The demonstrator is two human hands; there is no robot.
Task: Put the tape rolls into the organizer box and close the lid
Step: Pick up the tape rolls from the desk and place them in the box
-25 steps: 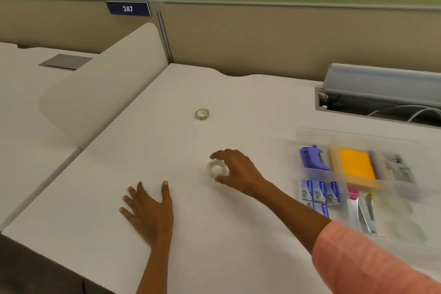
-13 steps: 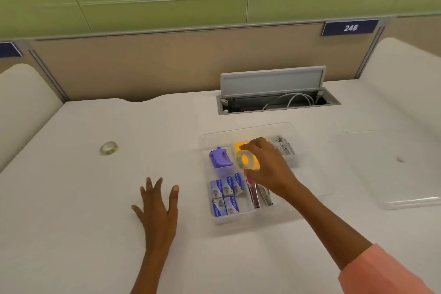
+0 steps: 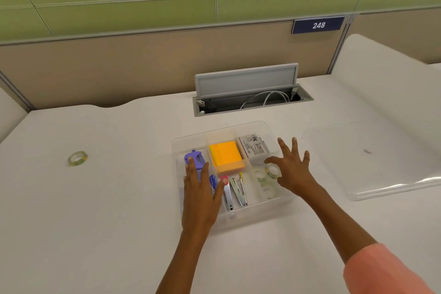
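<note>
The clear organizer box stands open at mid-table. My right hand hovers over its right front compartment, thumb and forefinger pinching a clear tape roll while the other fingers spread. More clear tape rolls lie in that compartment beneath it. My left hand lies flat over the box's left side, holding nothing. Another tape roll, clear with a green-yellow core, sits alone on the table far to the left. The clear lid lies flat on the table right of the box.
Inside the box are a purple staple remover, orange sticky notes, a white packet, staplers and blue staple boxes. An open grey cable hatch sits behind the box. White partitions flank the desk.
My right hand carried the clear tape roll from the table's left over to the box's right compartment. My left hand moved from the bare table onto the box's left side.
</note>
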